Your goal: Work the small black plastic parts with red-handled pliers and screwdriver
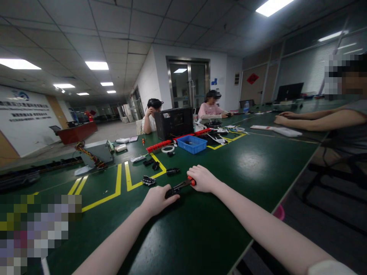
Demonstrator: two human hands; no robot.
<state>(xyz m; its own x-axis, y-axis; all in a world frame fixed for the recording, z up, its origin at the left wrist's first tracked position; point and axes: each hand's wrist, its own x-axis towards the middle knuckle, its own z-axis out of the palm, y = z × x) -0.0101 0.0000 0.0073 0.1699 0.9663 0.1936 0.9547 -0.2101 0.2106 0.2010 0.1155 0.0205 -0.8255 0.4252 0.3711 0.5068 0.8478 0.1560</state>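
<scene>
My right hand (203, 178) is closed around the red handles of a pair of pliers (185, 184). The dark jaws point left, toward a small black part (171, 191) that my left hand (156, 200) grips between thumb and fingers. Jaws and part meet or overlap; whether the jaws are clamped on it is too dark to tell. Both hands are just above the green table (218, 229). Just beyond them lie a black part (172, 171) and another black piece with lighter bits (149, 180).
A blue bin (192, 144) stands ahead, with red strips (159, 146) and a white cable coil (168, 149) beside it. Behind is a black computer case (174, 123). Yellow tape (119, 179) marks the table. A metal box with wires (97, 154) sits left. Several people sit around the table.
</scene>
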